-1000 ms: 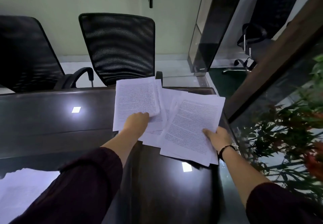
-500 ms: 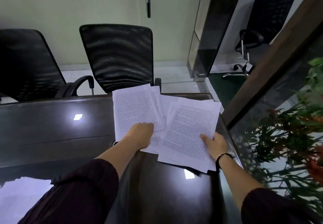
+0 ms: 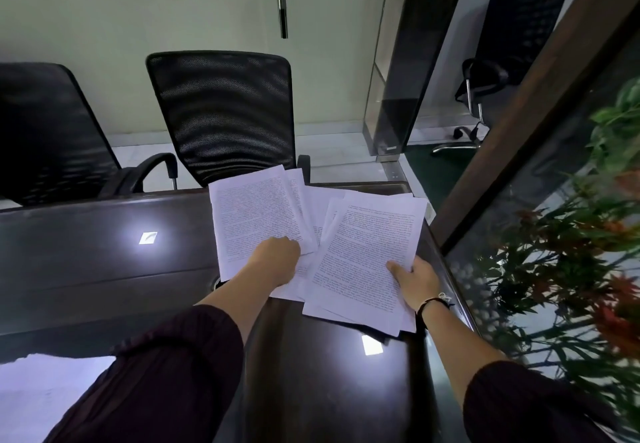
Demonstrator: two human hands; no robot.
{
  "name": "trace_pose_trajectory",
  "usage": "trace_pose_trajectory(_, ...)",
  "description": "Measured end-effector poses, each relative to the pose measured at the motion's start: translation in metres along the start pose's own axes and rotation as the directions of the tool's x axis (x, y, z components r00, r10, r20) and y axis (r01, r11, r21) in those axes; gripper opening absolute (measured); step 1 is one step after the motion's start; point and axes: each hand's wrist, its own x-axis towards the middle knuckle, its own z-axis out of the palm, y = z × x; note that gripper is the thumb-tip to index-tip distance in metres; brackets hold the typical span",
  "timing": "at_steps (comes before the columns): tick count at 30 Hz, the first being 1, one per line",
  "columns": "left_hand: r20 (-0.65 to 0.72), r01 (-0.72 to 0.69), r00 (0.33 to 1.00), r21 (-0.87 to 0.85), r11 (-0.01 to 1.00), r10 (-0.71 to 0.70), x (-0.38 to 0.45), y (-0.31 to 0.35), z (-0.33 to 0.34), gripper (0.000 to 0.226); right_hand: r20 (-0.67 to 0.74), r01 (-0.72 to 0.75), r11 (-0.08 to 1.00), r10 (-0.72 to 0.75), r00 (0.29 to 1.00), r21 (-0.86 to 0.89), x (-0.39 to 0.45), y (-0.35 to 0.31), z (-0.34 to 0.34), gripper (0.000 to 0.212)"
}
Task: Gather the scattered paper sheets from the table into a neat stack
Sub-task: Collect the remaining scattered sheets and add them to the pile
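Several printed white paper sheets lie fanned out at the far right end of the dark glossy table (image 3: pixel 104 262). My left hand (image 3: pixel 277 261) presses on the lower edge of the left batch of sheets (image 3: pixel 256 214), which is tilted slightly left. My right hand (image 3: pixel 415 278) grips the right edge of the right batch of sheets (image 3: pixel 363 259), thumb on top. The two batches overlap in the middle, with more sheets (image 3: pixel 318 207) showing between them. Another white paper (image 3: pixel 38 394) lies at the near left, partly hidden by my left sleeve.
Two black mesh office chairs (image 3: pixel 225 113) stand behind the table's far edge. A glass partition with a dark wooden frame (image 3: pixel 519 131) runs along the right, with a red-flowered plant (image 3: pixel 571 269) close to the table's right edge. A third chair (image 3: pixel 512 44) stands beyond.
The left batch has slid a little toward the right batch and turned more upright. My right hand has shifted slightly along the right batch's edge.
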Motion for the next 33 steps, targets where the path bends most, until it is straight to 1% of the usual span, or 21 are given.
trace_pose_trajectory(4,-0.02,-0.032,0.999,0.049,0.998,0.033,0.006,-0.005,0.001,0.027,-0.008,0.018,1.0,-0.018,1.0,-0.009,0.003,0.002,0.001,0.031)
trace_pose_trajectory(6,-0.007,-0.027,1.0,0.021,0.999,0.027,0.004,-0.003,-0.002,0.023,-0.014,0.022,1.0,-0.022,1.0,-0.009,0.003,0.003,0.001,0.032)
trace_pose_trajectory(8,0.007,-0.012,1.0,-0.038,0.999,0.013,0.001,0.003,-0.006,0.03,-0.016,0.027,1.0,-0.027,1.0,-0.007,0.002,0.005,0.002,0.032)
trace_pose_trajectory(10,0.011,-0.011,1.0,-0.055,0.998,0.011,-0.001,0.007,-0.006,0.033,-0.015,0.032,0.999,-0.033,0.999,-0.01,0.002,0.006,0.002,0.031)
trace_pose_trajectory(13,0.016,-0.02,1.0,-0.013,1.0,0.021,0.001,0.004,-0.007,0.024,-0.02,0.036,0.999,-0.036,0.999,-0.004,0.0,0.005,0.004,0.031)
trace_pose_trajectory(16,0.019,-0.045,0.999,0.023,0.999,0.045,0.006,-0.003,-0.007,0.023,-0.026,0.041,0.999,-0.041,0.999,-0.003,-0.001,0.004,0.004,0.03)
trace_pose_trajectory(19,0.044,-0.051,0.998,-0.013,0.999,0.052,0.008,-0.004,-0.014,0.021,-0.029,0.049,0.999,-0.049,0.998,-0.005,-0.002,0.002,0.004,0.03)
trace_pose_trajectory(22,0.077,-0.053,0.995,-0.046,0.998,0.056,0.011,0.0,-0.02,0.037,-0.029,0.053,0.998,-0.054,0.998,-0.024,-0.001,0.004,0.003,0.029)
trace_pose_trajectory(23,0.084,-0.051,0.995,-0.047,0.998,0.055,0.011,0.0,-0.019,0.039,-0.029,0.055,0.998,-0.055,0.998,-0.029,-0.001,0.004,0.003,0.029)
trace_pose_trajectory(30,0.107,-0.031,0.994,-0.021,0.999,0.033,0.014,0.0,-0.02,0.026,-0.022,0.056,0.997,-0.057,0.998,-0.05,0.001,0.006,0.004,0.029)
trace_pose_trajectory(33,0.061,0.01,0.998,-0.024,1.0,-0.009,0.014,0.001,-0.014,0.024,-0.023,0.049,0.997,-0.051,0.998,-0.067,0.004,0.007,0.004,0.03)
